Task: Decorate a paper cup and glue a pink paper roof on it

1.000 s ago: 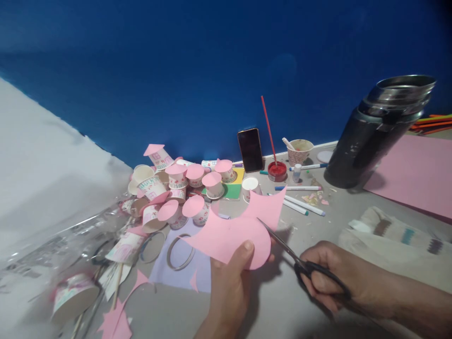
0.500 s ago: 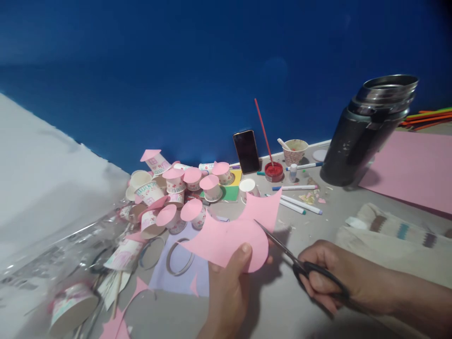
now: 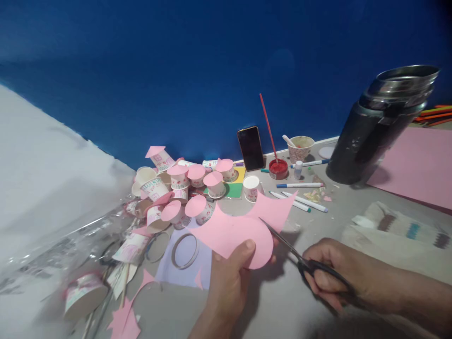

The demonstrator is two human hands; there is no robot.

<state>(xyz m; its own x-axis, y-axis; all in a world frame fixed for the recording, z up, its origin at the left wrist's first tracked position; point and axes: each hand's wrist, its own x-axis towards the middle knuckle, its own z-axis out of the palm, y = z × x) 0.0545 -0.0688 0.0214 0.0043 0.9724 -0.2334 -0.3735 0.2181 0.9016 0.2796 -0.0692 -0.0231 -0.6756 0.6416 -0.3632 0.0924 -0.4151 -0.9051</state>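
Observation:
A pink sheet of paper (image 3: 233,230) with scalloped cut-outs is pinched in my left hand (image 3: 231,278), thumb on top and fingers underneath. Its lower right edge is rounded. My right hand (image 3: 332,275) grips black-handled scissors (image 3: 309,268), whose blades lie at the sheet along a curved cut, beside a pointed flap at the upper right. Beneath and left of the sheet are a lilac paper (image 3: 167,270) and a grey ring (image 3: 173,256). Pink paper scraps (image 3: 123,320) lie at the lower left.
Several small decorated paper cups with pink paper tops (image 3: 213,181) crowd the left. A phone (image 3: 250,148) leans on the blue wall. Behind are a red pot (image 3: 278,169), markers (image 3: 300,185), a dark flask (image 3: 356,136), pink card (image 3: 416,165) and a cloth (image 3: 391,245).
The view has shifted slightly, so the table things appear farther right. The pointed flap at the upper right has swung outward a little beside the scissor blades. Both hands keep their hold.

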